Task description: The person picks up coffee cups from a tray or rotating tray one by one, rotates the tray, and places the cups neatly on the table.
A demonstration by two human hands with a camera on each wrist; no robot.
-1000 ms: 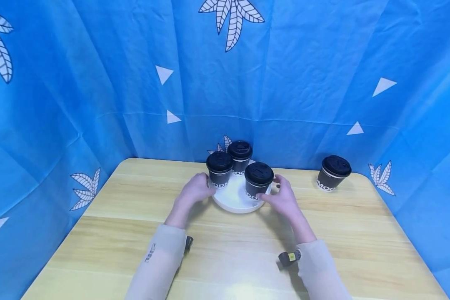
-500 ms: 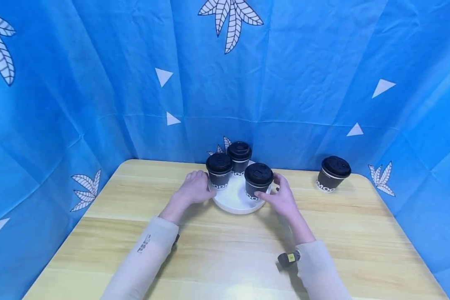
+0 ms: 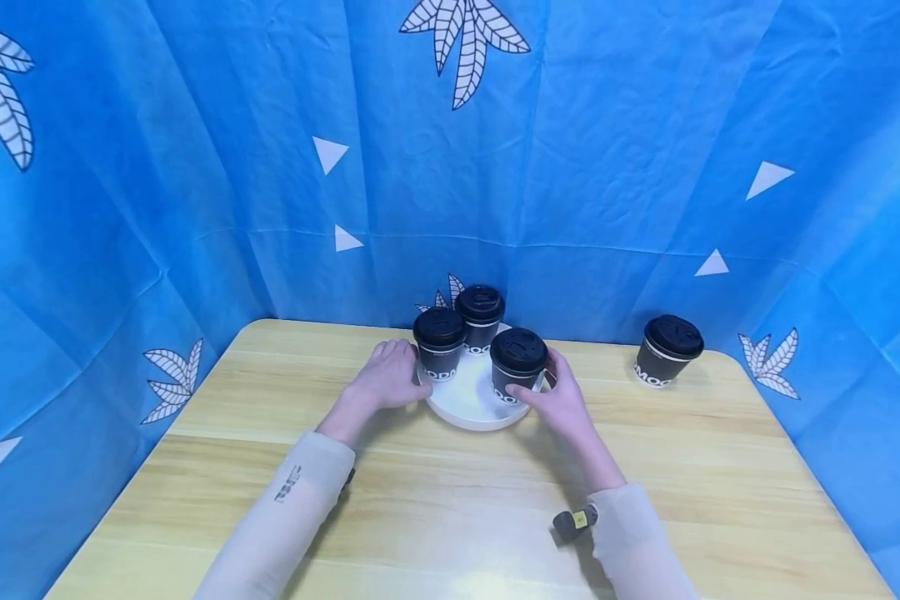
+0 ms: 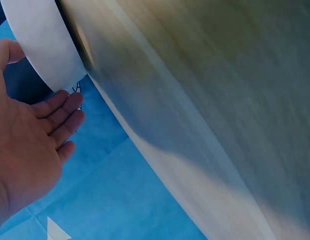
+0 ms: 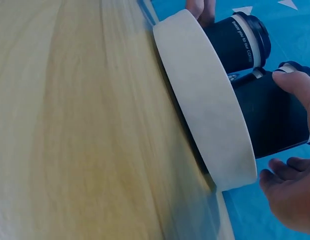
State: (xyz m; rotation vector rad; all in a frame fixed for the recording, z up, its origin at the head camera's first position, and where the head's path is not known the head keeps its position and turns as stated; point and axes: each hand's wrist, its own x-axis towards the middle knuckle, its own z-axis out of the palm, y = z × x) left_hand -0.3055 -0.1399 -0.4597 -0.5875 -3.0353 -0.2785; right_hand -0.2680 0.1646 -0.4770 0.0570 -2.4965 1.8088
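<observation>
Three lidded paper coffee cups stand on a round white stand: a left cup, a rear cup and a right cup. My left hand is at the stand's left side, close against the left cup. In the left wrist view its fingers extend loosely by the stand's rim, the thumb higher up. With my right hand I hold the right cup; the thumb lies along its side, the other fingers curve on the opposite side.
Another black-lidded cup stands on the wooden table near its back right corner. A blue patterned curtain hangs behind and at both sides of the table.
My left forearm has swung left and the left hand has turned, its fingers now seen beside the left cup. The right hand and the cups have kept their places.
</observation>
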